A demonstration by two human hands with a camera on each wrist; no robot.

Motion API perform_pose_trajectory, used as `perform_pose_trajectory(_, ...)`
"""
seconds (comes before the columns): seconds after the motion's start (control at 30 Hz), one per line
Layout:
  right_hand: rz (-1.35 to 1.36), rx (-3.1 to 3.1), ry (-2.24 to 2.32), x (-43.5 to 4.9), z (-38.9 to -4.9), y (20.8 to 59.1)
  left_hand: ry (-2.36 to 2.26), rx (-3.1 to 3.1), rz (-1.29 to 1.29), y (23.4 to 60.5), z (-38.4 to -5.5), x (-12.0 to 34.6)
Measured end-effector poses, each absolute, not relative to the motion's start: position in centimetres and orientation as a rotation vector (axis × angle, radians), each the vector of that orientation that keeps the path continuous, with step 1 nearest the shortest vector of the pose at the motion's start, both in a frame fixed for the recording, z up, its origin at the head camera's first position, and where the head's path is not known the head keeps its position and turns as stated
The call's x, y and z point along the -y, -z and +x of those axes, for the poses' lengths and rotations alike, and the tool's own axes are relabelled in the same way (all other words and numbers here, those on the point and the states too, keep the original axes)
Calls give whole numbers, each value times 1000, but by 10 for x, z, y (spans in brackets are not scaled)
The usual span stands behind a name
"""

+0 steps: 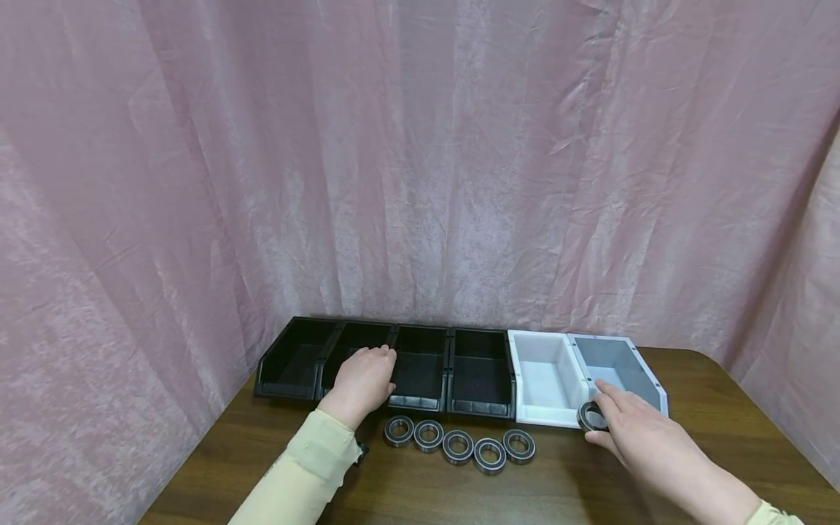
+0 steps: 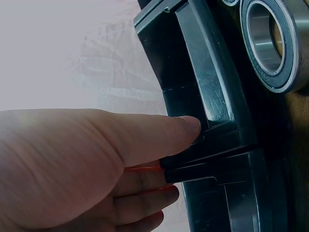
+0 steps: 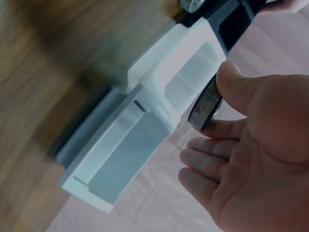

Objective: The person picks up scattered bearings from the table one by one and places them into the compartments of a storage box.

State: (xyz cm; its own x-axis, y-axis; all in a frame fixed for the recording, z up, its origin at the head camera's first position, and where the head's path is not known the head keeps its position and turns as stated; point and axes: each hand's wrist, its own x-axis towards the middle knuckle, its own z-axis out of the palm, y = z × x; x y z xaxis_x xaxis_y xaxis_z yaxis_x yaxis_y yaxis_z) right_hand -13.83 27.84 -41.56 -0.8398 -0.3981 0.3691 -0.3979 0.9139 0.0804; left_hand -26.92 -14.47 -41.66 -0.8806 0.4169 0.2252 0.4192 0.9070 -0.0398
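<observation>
My right hand [image 1: 646, 437] pinches a bearing [image 1: 592, 417] between thumb and index finger, at the front of the white bin [image 1: 548, 418] and the grey bin [image 1: 607, 357]. In the right wrist view the bearing [image 3: 206, 107] is seen edge-on, its other fingers loosely bent below. My left hand [image 1: 363, 380] is at the second and third black bins from the left. Its thumb [image 2: 164, 133] lies over one side of the black bin's divider [image 2: 212, 162], fingers on the other side; the index fingertip is hidden. Several bearings [image 1: 457, 446] lie flat in front of the black bins.
Black bins [image 1: 482, 350] stand side by side in a row, joined on the right by the white and grey ones. A pink curtain [image 1: 420, 182] hangs behind the wooden table [image 1: 407, 496]. A small dark object [image 1: 361, 453] is partly hidden by the left sleeve.
</observation>
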Motion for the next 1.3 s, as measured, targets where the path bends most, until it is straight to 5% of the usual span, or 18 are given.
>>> perform_pose_trajectory(1.3, 561, 2516, 27, -309, -163, 408, 19, 2842, -628, 417, -269, 145)
